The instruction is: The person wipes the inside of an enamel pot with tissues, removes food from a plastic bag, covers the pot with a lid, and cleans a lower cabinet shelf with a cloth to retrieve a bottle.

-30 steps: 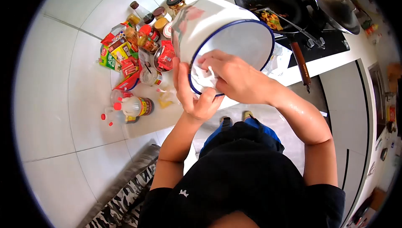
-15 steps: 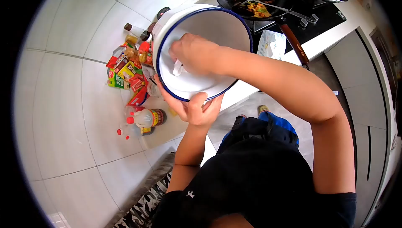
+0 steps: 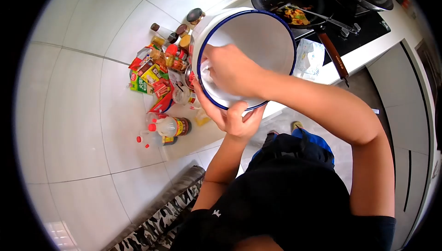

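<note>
A white enamel pot [image 3: 272,43] with a dark blue rim is held up with its mouth turned toward me. My left hand [image 3: 240,121] is closed on its lower rim, thumb in front and fingers underneath. Inside the pot, my right hand [image 3: 235,70] presses a crumpled white tissue [image 3: 207,72] against the left inner wall. Its fingers are bunched, and the fingertips are partly hidden behind the hand.
A black wok [image 3: 294,0] with food and a metal utensil sits on the stove behind. A white packet [image 3: 309,56] lies by its handle. Seasoning packets [image 3: 149,73], jars [image 3: 176,57] and a sauce bottle [image 3: 172,125] crowd the counter at left.
My right hand has shifted along the pot's left inner wall with the tissue. The whole view has moved, so the pot and counter things appear farther right.
</note>
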### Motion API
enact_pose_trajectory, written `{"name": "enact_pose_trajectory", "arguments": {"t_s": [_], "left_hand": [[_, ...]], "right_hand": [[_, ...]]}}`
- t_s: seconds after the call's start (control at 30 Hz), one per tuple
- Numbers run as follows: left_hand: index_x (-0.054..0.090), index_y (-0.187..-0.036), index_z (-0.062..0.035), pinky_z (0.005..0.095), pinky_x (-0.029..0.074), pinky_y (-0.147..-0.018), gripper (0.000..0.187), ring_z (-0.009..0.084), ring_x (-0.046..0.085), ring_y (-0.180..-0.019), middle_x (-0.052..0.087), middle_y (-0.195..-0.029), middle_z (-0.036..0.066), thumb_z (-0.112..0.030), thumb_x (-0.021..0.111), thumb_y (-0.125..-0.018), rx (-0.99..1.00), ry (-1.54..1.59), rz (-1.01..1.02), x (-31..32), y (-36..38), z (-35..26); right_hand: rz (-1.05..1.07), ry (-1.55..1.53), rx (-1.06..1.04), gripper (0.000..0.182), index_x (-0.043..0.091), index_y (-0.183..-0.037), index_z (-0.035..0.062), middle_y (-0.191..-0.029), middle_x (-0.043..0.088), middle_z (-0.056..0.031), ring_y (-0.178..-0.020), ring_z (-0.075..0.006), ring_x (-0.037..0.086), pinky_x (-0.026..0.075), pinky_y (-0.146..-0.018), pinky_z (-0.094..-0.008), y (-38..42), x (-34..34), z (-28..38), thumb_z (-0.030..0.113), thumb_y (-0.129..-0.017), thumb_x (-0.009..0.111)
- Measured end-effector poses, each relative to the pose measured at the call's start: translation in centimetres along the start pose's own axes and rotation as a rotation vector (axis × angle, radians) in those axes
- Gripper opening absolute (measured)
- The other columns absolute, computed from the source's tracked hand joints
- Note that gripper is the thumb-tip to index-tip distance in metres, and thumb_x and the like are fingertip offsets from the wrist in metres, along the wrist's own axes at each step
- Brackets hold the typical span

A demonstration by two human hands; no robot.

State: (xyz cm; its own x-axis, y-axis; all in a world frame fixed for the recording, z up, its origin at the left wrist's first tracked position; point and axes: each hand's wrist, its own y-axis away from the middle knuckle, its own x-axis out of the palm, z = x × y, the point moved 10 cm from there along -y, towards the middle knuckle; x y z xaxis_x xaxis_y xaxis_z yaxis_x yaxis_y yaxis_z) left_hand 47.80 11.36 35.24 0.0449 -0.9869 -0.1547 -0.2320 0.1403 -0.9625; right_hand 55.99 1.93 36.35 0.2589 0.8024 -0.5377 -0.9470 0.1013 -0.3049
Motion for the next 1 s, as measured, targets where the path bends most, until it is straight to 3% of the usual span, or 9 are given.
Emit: {"name": "enact_pose_trajectory", "arguments": {"t_s": [0.13,0.2,0.23,0.3,0.43,0.53,0.73,0.83,1.0], "left_hand": [[0.039,-0.106,-0.0058,0.0623,0.023,-0.103,0.060,0.0556,0.025,-0.129,0.018,-0.143,0.036,-0.002,0.081,-0.063,0.002,0.033,-0.048,-0.3,1.2,2.0],[0.004,-0.136,-0.0100,0.0585,0.017,-0.107,0.103,0.0499,0.018,-0.134,0.010,-0.146,0.034,0.001,0.078,-0.064,0.008,0.078,0.062,0.2,1.2,2.2],[-0.006,-0.139,-0.0119,0.0570,0.018,-0.108,0.114,0.0485,0.016,-0.135,0.009,-0.146,0.034,0.001,0.077,-0.063,-0.009,0.097,0.082,0.2,0.7,2.2],[-0.022,-0.144,-0.0155,0.0526,0.020,-0.109,0.124,0.0413,0.014,-0.138,0.006,-0.148,0.030,-0.003,0.075,-0.066,-0.095,0.143,0.197,-0.2,-1.6,1.7],[0.008,-0.146,-0.0026,0.0491,0.025,-0.110,0.097,0.0354,0.024,-0.136,0.021,-0.149,0.018,-0.044,0.061,-0.076,-0.752,0.924,-0.118,-2.6,-1.7,7.8],[0.006,-0.146,0.0002,0.0442,0.026,-0.109,0.105,0.0290,0.027,-0.135,0.027,-0.143,0.022,-0.060,0.059,-0.078,-1.383,1.125,-0.192,-1.1,2.0,14.4],[0.041,-0.135,-0.0067,0.0343,0.039,-0.099,0.067,0.0201,0.050,-0.115,0.051,-0.127,0.008,-0.057,0.043,-0.091,-1.332,0.985,-0.200,1.0,5.3,16.5],[0.054,-0.119,-0.0087,0.0374,0.047,-0.089,0.041,0.0233,0.057,-0.102,0.059,-0.115,0.010,-0.039,0.043,-0.095,-1.246,1.378,-0.151,1.5,6.0,14.7],[0.056,-0.111,-0.0096,0.0426,0.046,-0.091,0.039,0.0246,0.056,-0.105,0.059,-0.114,0.011,-0.043,0.044,-0.093,-1.345,1.857,-0.167,3.3,5.2,11.9]], "right_hand": [[0.062,-0.559,0.112,0.036,0.057,-0.109,-0.0072,-0.090,0.062,-0.0292,-0.090,-0.0387,0.062,0.047,-0.081,-0.0400,2.5,0.1,0.9,0.013,-0.080,0.047],[0.106,-0.858,0.122,0.042,0.056,-0.113,-0.0078,-0.094,0.062,-0.0296,-0.096,-0.0352,0.061,0.045,-0.086,-0.0374,2.7,0.9,0.3,0.017,-0.081,0.046],[0.081,-0.776,0.082,0.031,0.058,-0.099,-0.0029,-0.093,0.058,-0.0142,-0.092,-0.0222,0.052,0.040,-0.086,-0.0310,3.0,0.4,0.5,0.021,-0.084,0.046],[-0.098,-0.659,0.008,0.037,0.056,-0.110,-0.0047,-0.106,0.055,-0.0228,-0.096,-0.0302,0.055,0.042,-0.088,-0.0336,3.5,-0.6,0.3,0.019,-0.082,0.048],[-0.268,-0.450,-0.199,0.041,0.058,-0.112,-0.0048,-0.114,0.052,-0.0305,-0.098,-0.0402,0.055,0.043,-0.089,-0.0385,4.6,-2.4,1.7,0.018,-0.079,0.050],[0.010,-0.398,-0.036,0.030,0.061,-0.105,0.0014,-0.094,0.060,-0.0196,-0.080,-0.0301,0.058,0.046,-0.076,-0.0372,4.2,0.7,0.8,0.014,-0.079,0.054],[0.028,0.074,-0.381,0.035,0.057,-0.110,-0.0023,-0.094,0.061,-0.0229,-0.084,-0.0385,0.059,0.049,-0.077,-0.0418,3.7,3.8,2.7,0.005,-0.075,0.057],[-0.137,0.202,-0.582,0.036,0.056,-0.110,-0.0001,-0.082,0.062,-0.0232,-0.090,-0.0362,0.060,0.052,-0.078,-0.0402,4.6,3.3,4.9,0.001,-0.075,0.058],[-0.041,0.119,-0.269,0.032,0.056,-0.103,0.0033,-0.085,0.062,-0.0205,-0.076,-0.0358,0.063,0.052,-0.069,-0.0412,2.7,2.6,3.3,0.000,-0.071,0.058]]}}
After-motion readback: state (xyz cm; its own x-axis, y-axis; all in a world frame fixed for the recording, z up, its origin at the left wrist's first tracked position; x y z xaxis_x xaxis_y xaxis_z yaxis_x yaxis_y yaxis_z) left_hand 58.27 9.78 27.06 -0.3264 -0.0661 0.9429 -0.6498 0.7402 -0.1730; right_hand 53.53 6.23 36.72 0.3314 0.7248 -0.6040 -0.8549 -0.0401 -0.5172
